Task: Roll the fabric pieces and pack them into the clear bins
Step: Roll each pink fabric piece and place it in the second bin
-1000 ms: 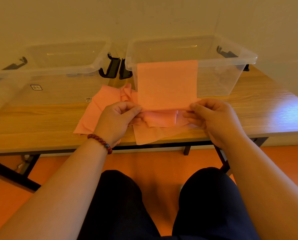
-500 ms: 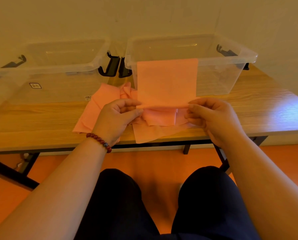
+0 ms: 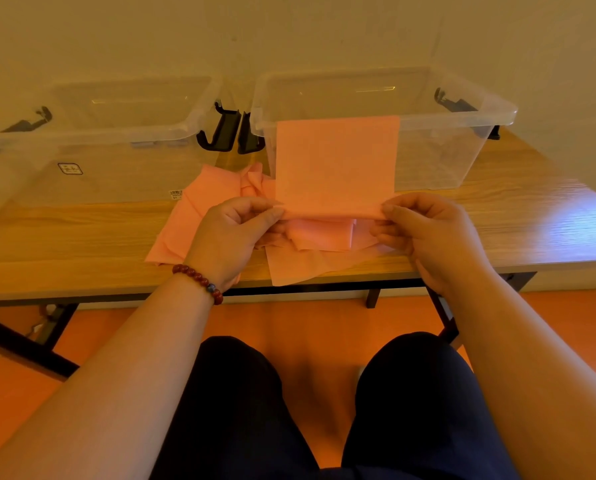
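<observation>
Left hand (image 3: 227, 237), right hand (image 3: 428, 233): fingers (image 3: 267, 216) pinch near edge of pink fabric strip (image 3: 336, 164). Far edge reaches front rim of right clear bin (image 3: 455, 121).

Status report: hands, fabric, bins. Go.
Left hand and right hand pinch pink fabric strip at near edge. Far end at right bin rim. Loose fabric pile underneath, nothing blocking.

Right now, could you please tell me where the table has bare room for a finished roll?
Bare wood lies right of the right hand, before the right bin, and left of the fabric pile, before the left bin. Around the left hand, fabric crowds the table.
</observation>
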Tool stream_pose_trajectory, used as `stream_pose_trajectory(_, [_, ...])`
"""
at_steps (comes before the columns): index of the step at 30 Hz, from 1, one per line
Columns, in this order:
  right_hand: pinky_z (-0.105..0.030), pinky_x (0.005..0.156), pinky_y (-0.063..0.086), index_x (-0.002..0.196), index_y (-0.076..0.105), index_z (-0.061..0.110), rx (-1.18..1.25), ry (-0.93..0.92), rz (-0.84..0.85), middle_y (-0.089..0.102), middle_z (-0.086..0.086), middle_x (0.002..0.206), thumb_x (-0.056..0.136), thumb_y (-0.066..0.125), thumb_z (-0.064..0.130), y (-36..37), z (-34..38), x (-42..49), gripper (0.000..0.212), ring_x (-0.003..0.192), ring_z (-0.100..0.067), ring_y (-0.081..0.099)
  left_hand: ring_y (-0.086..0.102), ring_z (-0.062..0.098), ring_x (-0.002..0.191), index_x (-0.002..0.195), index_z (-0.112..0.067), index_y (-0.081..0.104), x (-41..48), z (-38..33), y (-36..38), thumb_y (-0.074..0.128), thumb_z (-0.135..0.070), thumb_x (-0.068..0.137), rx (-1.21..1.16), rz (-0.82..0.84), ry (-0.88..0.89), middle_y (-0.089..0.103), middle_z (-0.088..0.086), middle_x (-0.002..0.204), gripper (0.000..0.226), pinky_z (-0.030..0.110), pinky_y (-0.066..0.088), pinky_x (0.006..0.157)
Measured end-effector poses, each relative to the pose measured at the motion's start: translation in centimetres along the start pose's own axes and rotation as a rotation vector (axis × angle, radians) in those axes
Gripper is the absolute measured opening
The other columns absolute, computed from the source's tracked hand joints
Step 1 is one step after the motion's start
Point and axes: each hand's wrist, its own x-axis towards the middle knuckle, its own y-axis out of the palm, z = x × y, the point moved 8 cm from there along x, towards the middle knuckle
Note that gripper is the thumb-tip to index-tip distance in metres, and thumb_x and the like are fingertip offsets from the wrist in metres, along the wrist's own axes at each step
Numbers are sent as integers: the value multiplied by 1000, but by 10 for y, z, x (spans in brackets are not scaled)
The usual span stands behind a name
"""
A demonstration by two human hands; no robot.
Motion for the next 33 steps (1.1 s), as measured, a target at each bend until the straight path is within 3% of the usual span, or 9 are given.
stream_pose_trajectory(7, [-19,61,55,92,67,10,8,-21,0,68,-6,74,93,62,11,-1,1,0,5,66,-13,69,66,14,70,87,-19,70,1,0,-1,63,-5,88,3,-7,17,71,0,71,15,31,58,70])
stream_pose_trajectory(13, [-22,64,56,89,66,9,-18,-31,26,70,-5,76,91,63,7,0,1,-1,4,73,-15,71,66,10,68,87,-16,69,0,2,-2,63,-3,86,-10,7,6,72,-2,69,14,29,58,70])
stream_pose_trajectory(17, [-26,66,58,86,66,11,-33,-46,34,73,-6,89,93,61,13,2,2,-2,9,86,-17,73,67,12,72,85,-16,68,1,3,0,61,-5,89,-14,2,-9,73,-2,73,13,31,57,73])
stream_pose_trajectory(20, [-22,63,57,87,65,10,-34,-43,20,73,-6,85,94,60,12,1,2,-2,9,81,-17,73,68,17,75,83,-18,70,1,3,0,63,-8,88,7,3,-11,73,0,74,13,34,58,76])
stream_pose_trajectory(24, [-25,63,57,89,64,12,-30,-34,0,71,-3,76,93,61,10,-1,0,0,5,72,-16,71,66,8,66,86,-19,67,1,0,1,63,-6,88,21,-3,7,71,-4,67,14,23,58,64])
stream_pose_trajectory(27, [-27,64,58,93,63,15,-31,-43,-2,70,-3,75,93,60,8,-1,0,0,7,71,-16,70,66,10,64,88,-19,63,1,-1,0,64,-5,86,-4,-6,17,70,-1,68,15,23,56,60])
stream_pose_trajectory(33, [-23,64,58,91,68,11,-34,-51,45,70,-6,78,91,63,9,1,2,-2,6,70,-13,69,66,9,65,85,-17,70,-1,0,-2,67,-6,83,-29,-25,9,71,-3,67,12,30,58,70])
